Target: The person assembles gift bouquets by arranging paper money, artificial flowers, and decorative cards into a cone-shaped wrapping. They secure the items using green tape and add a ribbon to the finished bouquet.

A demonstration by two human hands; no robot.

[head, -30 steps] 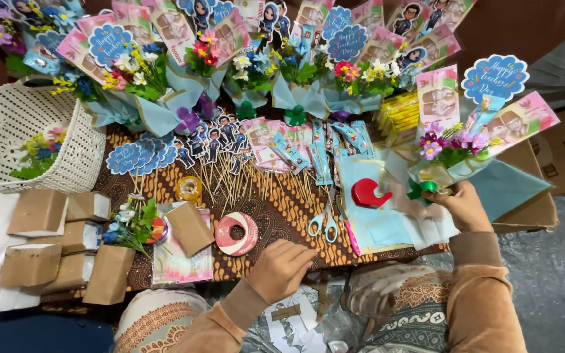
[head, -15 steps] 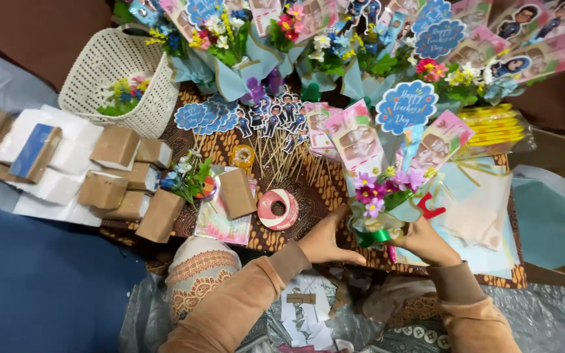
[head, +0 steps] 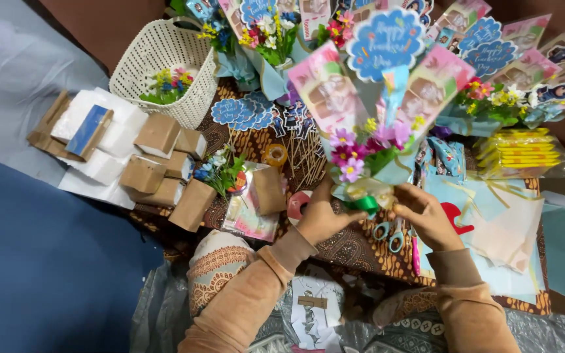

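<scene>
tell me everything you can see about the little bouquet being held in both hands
The small bouquet stands roughly upright between the left hand and right hand, which grip its base. Purple, pink and yellow artificial-looking flowers sit above a green ribbon. Pink printed cards and a blue scalloped paper topper rise behind them. It is held over the patterned table.

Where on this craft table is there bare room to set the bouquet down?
Little. One patch of brown batik cloth shows between the left hand and the blue-handled scissors. Another lies between the white woven basket and the yellow tape roll. Cardboard boxes crowd the left, pastel paper sheets the right.
</scene>
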